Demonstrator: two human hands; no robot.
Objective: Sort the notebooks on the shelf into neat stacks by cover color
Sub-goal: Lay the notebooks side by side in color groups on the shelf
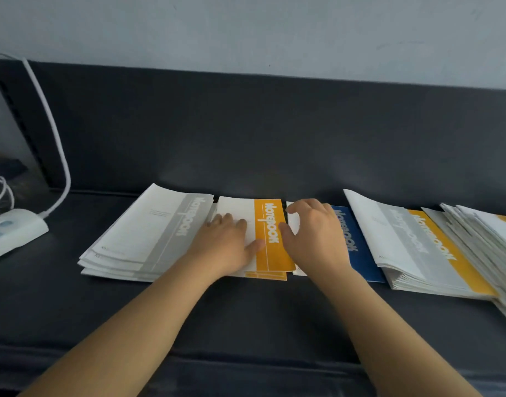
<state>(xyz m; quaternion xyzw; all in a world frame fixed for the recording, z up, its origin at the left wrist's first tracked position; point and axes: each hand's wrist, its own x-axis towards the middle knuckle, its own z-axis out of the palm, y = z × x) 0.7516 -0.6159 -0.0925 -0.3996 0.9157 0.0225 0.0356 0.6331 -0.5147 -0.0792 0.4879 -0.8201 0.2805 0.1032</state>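
On the dark shelf (246, 310) lie notebook stacks in a row. A grey-banded stack (148, 239) is at the left. In the middle sits an orange-banded stack (270, 239); my left hand (229, 245) rests flat on its white part, fingers straight. My right hand (312, 233) is at the orange stack's right edge, fingers curved over the gap toward a blue-banded notebook (358, 253); its grip is unclear. Further right, a mixed pile has a grey-banded notebook (403, 242) on top of an orange-banded one (452, 259).
A loose heap of white notebooks (492, 239) spills at the far right edge. A white power strip (14, 230) with a white cable (54, 133) sits at the left end. The shelf's dark back panel (246, 124) rises behind the stacks.
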